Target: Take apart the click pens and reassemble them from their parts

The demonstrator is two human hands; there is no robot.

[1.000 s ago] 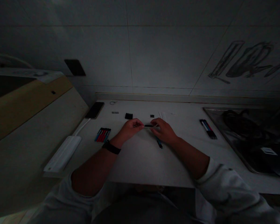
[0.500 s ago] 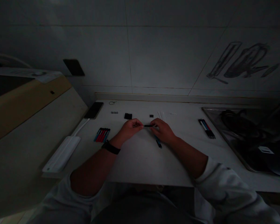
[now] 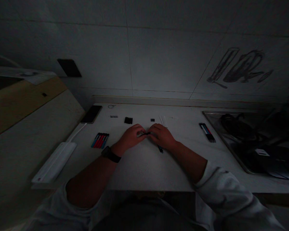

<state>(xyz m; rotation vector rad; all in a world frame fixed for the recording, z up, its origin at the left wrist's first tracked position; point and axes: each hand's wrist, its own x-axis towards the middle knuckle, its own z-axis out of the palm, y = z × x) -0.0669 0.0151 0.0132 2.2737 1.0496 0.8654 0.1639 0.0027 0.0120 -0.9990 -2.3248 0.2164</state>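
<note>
My left hand (image 3: 134, 135) is closed in a pinch on one end of a slim black pen part (image 3: 146, 133). On its other end the fingertips of my right hand (image 3: 160, 134) are closed too. Part of the piece is hidden by the fingers. Below my right hand lies a dark pen barrel (image 3: 160, 149), partly covered by that hand. Just beyond the hands are several thin white sticks like pen refills (image 3: 163, 121), a small black piece (image 3: 152, 120) and a row of short black tubes (image 3: 128, 120).
Left on the counter (image 3: 146, 170) are red and blue pen barrels (image 3: 100, 140), tiny springlike pieces (image 3: 114, 116), a phone (image 3: 91, 114) and a white power strip (image 3: 55, 163). Several pens (image 3: 207, 132) lie right, beside a metal-rimmed sink (image 3: 227, 152) holding dark items.
The hands have come closer together around the black pen part, which now tilts slightly and shows less. My right hand covers more of the barrel beneath it. The whole view has shifted a little.
</note>
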